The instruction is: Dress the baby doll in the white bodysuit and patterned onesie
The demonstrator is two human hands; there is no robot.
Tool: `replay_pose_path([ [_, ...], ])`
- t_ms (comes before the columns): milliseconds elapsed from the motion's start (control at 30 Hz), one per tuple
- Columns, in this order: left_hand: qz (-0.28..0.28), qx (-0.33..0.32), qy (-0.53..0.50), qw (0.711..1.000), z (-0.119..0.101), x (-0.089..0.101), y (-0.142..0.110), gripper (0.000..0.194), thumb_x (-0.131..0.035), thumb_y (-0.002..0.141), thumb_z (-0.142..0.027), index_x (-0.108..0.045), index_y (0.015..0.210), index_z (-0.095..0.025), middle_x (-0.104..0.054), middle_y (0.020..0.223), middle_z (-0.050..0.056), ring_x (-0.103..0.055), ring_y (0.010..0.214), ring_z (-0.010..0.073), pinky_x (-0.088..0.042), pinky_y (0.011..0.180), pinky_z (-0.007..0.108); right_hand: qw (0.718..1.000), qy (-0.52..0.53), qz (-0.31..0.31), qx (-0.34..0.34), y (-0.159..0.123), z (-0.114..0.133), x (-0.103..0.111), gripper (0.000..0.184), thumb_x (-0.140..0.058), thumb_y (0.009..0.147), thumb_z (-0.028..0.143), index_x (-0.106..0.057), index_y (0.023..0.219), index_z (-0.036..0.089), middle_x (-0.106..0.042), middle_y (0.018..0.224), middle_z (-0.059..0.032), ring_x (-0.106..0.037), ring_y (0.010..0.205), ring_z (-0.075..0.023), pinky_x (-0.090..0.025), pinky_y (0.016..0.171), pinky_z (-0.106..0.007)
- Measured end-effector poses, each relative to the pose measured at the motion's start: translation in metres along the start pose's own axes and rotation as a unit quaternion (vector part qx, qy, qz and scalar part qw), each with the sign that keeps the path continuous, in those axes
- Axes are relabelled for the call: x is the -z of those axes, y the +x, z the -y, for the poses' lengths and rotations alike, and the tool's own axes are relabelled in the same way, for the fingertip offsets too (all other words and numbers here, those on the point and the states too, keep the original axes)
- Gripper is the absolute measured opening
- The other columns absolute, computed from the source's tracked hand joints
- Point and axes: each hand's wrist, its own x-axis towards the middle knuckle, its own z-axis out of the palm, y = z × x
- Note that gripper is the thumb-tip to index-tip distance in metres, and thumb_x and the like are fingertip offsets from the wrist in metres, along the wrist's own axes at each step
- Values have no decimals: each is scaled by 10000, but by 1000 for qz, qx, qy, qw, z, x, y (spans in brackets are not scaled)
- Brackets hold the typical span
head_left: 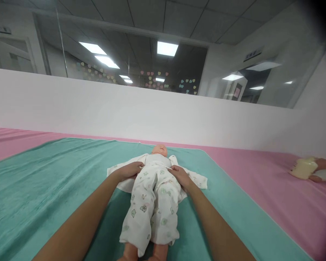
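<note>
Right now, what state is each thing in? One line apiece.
Doll: lying face up
Trousers: worn, up at the waist
Shirt: sleeves spread wide
Left hand: grip closed on trousers
Right hand: grip closed on trousers
Teal sheet: spread out, wrinkled
Ceiling lights: lit

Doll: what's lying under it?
A white printed top shows on both sides of the doll, over the teal blanket. Whatever is directly beneath the doll is covered.
</note>
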Motion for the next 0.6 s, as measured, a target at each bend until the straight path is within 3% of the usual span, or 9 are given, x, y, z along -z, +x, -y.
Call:
replay_pose_path([
  [100, 53, -9, -159, 986, 5, -5, -11, 206, -610, 637, -297, -545, 787, -171, -580, 770, 8, -529, 689, 133, -416, 621, 234, 992, 107, 66, -35, -6, -4, 5, 257, -587, 690, 417, -500, 717, 177, -460, 636, 42, -407, 582, -103, -314, 545, -219],
  [167, 62, -12, -203, 977, 6, -7, -16, 186, -616, 637, -294, -541, 745, -163, -570, 755, 4, -522, 688, 128, -408, 621, 227, 989, 121, 81, -39, -7, -6, 8, 224, -593, 682, 377, -520, 740, 174, -471, 639, 43, -411, 581, -100, -313, 540, -214],
  [300, 94, -21, -167, 981, -1, -4, -30, 126, -630, 601, -228, -548, 683, -179, -599, 739, 0, -549, 721, 158, -413, 637, 236, 994, 67, 59, -62, -7, -8, 12, 207, -584, 668, 360, -542, 767, 182, -515, 632, 38, -425, 570, -109, -326, 533, -219],
  [467, 137, -25, -82, 987, -13, -3, -49, 216, -653, 525, -165, -639, 735, -218, -687, 850, 15, -586, 904, 252, -447, 756, 296, 994, 24, 40, -96, -11, -10, 13, 186, -592, 648, 340, -562, 750, 187, -594, 681, 3, -488, 619, -146, -364, 550, -248],
  [600, 146, -48, -126, 980, -7, -9, -52, 281, -616, 566, -163, -674, 840, -192, -696, 900, 28, -597, 915, 247, -450, 790, 312, 990, 46, 65, -113, -18, -10, 10, 212, -581, 676, 351, -605, 814, 191, -636, 714, -40, -547, 645, -179, -412, 569, -283],
])
